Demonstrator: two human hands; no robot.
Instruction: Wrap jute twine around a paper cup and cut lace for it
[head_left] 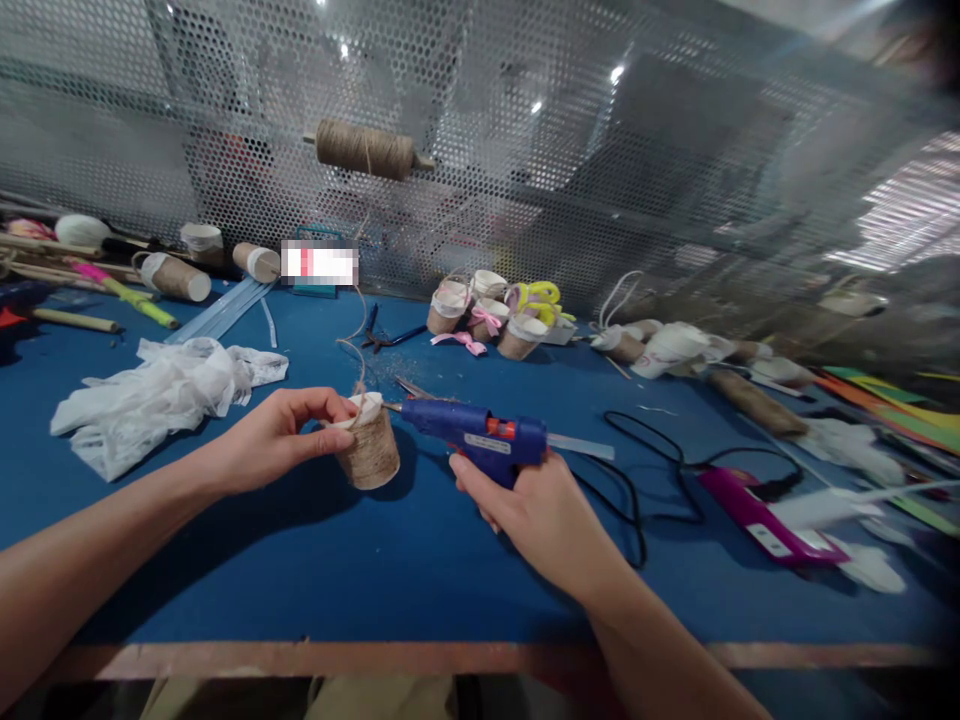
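Observation:
My left hand point(274, 440) grips a small paper cup wrapped in brown twine point(369, 448), holding it just above the blue table point(300, 570). A strand of twine point(358, 340) runs up from the cup's rim toward the twine spool point(365, 149) on the mesh wall. My right hand point(536, 515) holds a blue hot glue gun point(480, 435) by its handle. The gun's nozzle touches the cup's upper rim. A clear glue stick point(581, 447) sticks out of the gun's back.
White plastic wrap point(161, 390) lies at left. Finished cups with pink and yellow ribbons point(491, 315) stand at the back. Plain paper cups point(664, 347) lie right. A black cord point(645, 480) and a magenta tool point(757, 515) sit at right, coloured paper point(900, 405) beyond.

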